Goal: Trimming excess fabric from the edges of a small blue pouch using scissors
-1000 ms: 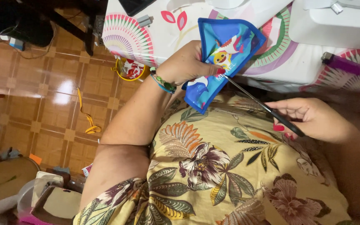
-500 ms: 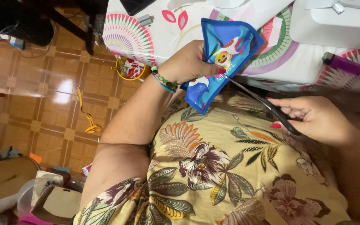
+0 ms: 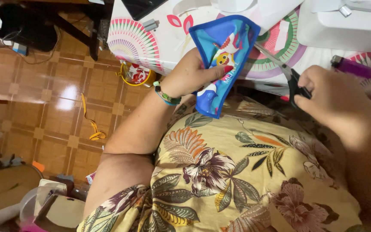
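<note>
Head view: a blue fabric piece (image 3: 224,56) with a cartoon print is pinched in the left hand (image 3: 192,75), thumb across its face, held above the floral-clad lap. Scissors (image 3: 282,71) gripped in the closed right hand (image 3: 331,96) have risen from beside the lap a second ago, blades now reaching the fabric's right edge, so a cut looks under way. Beyond the fabric lies a patterned tablecloth (image 3: 151,43); a purple lighter (image 3: 352,66) sits to its right.

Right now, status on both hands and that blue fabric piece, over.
Left hand grips blue cartoon-print fabric piece, held up before the table edge. Right hand holds scissors, blade tips at the fabric's right edge. Nothing between scissors and fabric.
</note>
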